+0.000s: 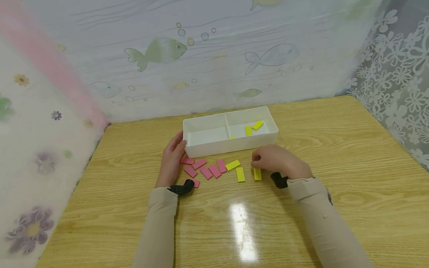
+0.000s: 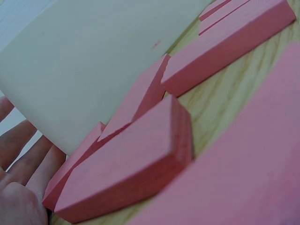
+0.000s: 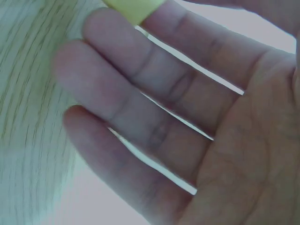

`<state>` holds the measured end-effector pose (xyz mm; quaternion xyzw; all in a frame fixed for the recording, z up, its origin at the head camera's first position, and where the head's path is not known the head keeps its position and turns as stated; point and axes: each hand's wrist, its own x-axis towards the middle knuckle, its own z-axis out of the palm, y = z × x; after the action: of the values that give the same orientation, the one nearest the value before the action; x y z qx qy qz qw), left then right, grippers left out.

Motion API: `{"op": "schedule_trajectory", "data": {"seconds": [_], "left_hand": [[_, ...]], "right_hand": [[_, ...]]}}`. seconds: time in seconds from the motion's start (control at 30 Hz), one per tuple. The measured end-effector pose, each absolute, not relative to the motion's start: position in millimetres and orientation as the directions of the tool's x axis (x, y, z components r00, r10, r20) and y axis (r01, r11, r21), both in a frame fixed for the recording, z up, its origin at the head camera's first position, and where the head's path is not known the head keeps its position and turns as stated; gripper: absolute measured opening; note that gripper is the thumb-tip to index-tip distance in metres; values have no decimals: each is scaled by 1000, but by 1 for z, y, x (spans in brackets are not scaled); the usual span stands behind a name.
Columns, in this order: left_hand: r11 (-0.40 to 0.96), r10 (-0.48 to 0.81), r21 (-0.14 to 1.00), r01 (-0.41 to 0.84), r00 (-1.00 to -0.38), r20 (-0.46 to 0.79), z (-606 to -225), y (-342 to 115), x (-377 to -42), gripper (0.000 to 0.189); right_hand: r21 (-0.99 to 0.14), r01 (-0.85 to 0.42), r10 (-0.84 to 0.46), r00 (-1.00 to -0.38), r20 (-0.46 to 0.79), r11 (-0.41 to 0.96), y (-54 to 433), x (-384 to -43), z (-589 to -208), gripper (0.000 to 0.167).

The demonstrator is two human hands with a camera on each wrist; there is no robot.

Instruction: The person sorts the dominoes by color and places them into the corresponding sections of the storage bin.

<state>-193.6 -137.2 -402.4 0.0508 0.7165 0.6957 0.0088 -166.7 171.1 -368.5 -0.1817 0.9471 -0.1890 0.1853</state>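
Observation:
A white two-compartment box (image 1: pixel 205 150) stands on the table. My left hand (image 1: pixel 171 160) holds its left end, thumb at the front corner and fingers along the side. In the left wrist view, fingers (image 2: pixel 28 157) show beside the box wall. Near the box's front right, my right hand (image 1: pixel 279 160) pinches a yellow block (image 1: pixel 257 174) by its far end. That block's edge (image 3: pixel 136 7) shows at the index fingertip in the right wrist view. Two more yellow blocks lie just left, one of them a flat upright-pointing block (image 1: pixel 240 174). Several pink blocks (image 1: pixel 215 171) lie before the box.
Yellow blocks (image 1: pixel 257 125) lie in the box's right compartment; a divider (image 1: pixel 227 126) separates it from the left one. The wooden table (image 1: pixel 110 193) meets a fish-patterned wall (image 1: pixel 214 82) behind the box. A flowered lace curtain (image 1: pixel 399 74) hangs at the right.

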Motion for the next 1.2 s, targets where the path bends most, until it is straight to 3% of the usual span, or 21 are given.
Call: {"op": "schedule_trajectory", "data": {"seconds": [0.5,1.2], "left_hand": [[25,95,998,63,-994,61,-401,-138,-194,49],[17,95,997,79,-993,77,-403,-137,-194,50]], "right_hand": [[-437,-355,-380,-925,32,827,177,-173,-363,11],[-362,-388,-394,-917,62,848,168,-172,-367,9]]}}
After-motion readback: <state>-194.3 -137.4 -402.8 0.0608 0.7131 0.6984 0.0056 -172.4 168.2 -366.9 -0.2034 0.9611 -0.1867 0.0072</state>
